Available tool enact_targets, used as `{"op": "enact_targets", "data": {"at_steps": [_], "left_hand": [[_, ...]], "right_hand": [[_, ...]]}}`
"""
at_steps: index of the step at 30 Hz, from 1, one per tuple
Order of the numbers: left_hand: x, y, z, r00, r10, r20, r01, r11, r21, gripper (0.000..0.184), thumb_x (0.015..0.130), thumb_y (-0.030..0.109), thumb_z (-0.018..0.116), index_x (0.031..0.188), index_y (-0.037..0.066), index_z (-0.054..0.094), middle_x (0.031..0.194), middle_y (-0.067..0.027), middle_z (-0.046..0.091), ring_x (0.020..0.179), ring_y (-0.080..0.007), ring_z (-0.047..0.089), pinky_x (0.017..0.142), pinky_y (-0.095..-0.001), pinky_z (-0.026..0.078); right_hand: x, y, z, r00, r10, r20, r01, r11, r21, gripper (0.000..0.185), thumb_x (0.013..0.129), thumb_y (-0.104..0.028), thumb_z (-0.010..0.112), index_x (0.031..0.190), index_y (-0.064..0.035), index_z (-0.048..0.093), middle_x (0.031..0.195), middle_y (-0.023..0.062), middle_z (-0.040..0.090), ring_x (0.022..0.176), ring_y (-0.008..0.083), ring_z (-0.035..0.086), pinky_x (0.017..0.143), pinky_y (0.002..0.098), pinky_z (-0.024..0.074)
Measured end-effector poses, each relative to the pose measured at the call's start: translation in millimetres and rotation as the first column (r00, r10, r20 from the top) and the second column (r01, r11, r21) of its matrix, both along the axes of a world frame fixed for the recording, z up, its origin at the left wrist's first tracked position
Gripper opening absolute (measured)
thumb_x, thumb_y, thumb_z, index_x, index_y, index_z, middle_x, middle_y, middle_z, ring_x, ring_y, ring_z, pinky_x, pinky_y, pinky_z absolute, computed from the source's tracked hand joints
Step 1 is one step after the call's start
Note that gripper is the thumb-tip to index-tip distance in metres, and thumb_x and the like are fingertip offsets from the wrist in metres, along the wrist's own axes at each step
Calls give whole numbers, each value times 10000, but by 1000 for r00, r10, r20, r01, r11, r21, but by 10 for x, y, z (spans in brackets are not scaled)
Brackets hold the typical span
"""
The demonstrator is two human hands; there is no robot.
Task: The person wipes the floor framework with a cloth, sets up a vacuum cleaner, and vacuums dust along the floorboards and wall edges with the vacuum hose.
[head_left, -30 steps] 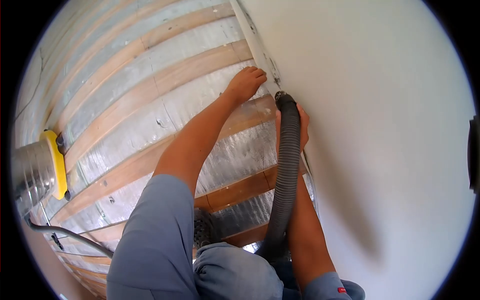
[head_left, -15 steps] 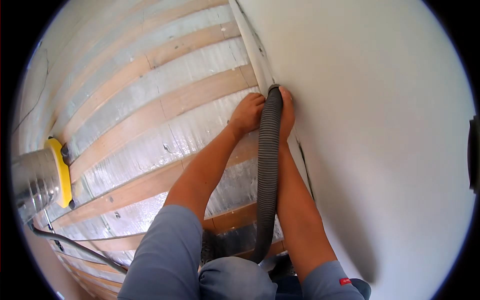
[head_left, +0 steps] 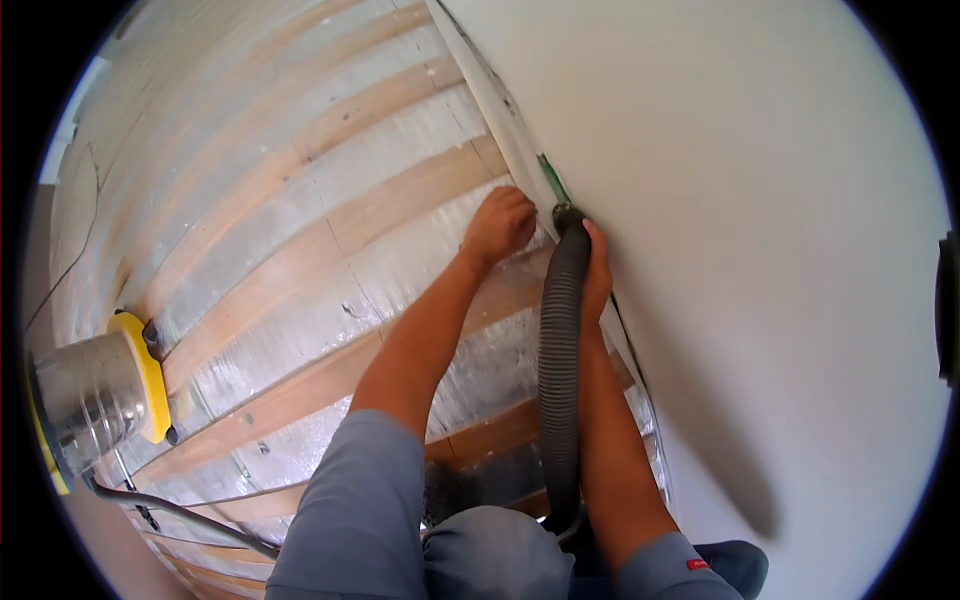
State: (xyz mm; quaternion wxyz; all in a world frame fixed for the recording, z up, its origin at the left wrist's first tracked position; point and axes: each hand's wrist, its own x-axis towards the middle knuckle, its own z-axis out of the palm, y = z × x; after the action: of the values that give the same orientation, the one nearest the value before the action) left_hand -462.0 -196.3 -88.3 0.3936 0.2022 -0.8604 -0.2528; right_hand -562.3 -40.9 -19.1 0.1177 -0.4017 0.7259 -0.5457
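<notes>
My right hand is wrapped round the grey ribbed vacuum hose near its upper end. The hose's open end is at the foot of the white wall, by the narrow gap between wall and floor. A green strip shows in that gap just beyond the hose end. My left hand is closed, its fingers curled, a little left of the hose end and beside the pale edging strip along the wall. Whatever lies in those fingers, if anything, is hidden.
Wooden battens cross the floor over shiny silver foil. At left stands a metal canister vacuum cleaner with a yellow base, and a grey hose runs from it. The white wall fills the right side.
The hose end has tilted and come back along the wall, away from my left hand. The green strip now shows in the gap. My view has shifted slightly.
</notes>
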Motion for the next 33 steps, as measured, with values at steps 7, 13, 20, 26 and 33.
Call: {"op": "enact_targets", "data": {"at_steps": [7,13,20,26,33], "left_hand": [[-12,24,-36,999,46,-3,-46,997,-65,182,723,-14,766,894,41,732,927,-108,704,977,-332,664,922,-416,547],[-26,19,-27,998,55,1,-55,993,-100,102,742,21,743,816,55,682,890,-99,677,959,-308,654,911,-418,528],[-26,35,16,997,72,13,-70,992,-105,98,735,26,729,781,62,650,857,-89,648,913,-298,635,869,-417,506],[-45,45,32,997,64,54,-57,990,-128,135,729,30,726,761,72,602,846,-84,611,904,-296,617,858,-419,495],[-22,33,32,992,44,118,-31,993,-117,139,753,30,724,851,64,632,908,-87,636,938,-299,625,886,-418,486]], "right_hand": [[100,181,142,984,-74,160,74,997,6,414,1005,-20,683,1406,-40,578,1126,113,687,961,167,662,893,288,550],[98,444,72,957,-277,83,269,959,93,390,968,-21,764,1322,-15,601,1159,108,679,1046,168,638,980,292,518],[104,441,173,887,-204,415,232,973,-18,324,1029,-84,668,1342,-24,613,1128,92,673,976,163,639,915,290,530],[141,240,243,978,-193,85,183,977,114,415,998,-52,699,1397,-30,589,1140,122,695,958,202,693,863,318,577],[113,59,27,988,-154,33,156,985,-72,431,985,-40,695,1391,18,564,1104,132,690,966,206,684,891,321,562]]}}
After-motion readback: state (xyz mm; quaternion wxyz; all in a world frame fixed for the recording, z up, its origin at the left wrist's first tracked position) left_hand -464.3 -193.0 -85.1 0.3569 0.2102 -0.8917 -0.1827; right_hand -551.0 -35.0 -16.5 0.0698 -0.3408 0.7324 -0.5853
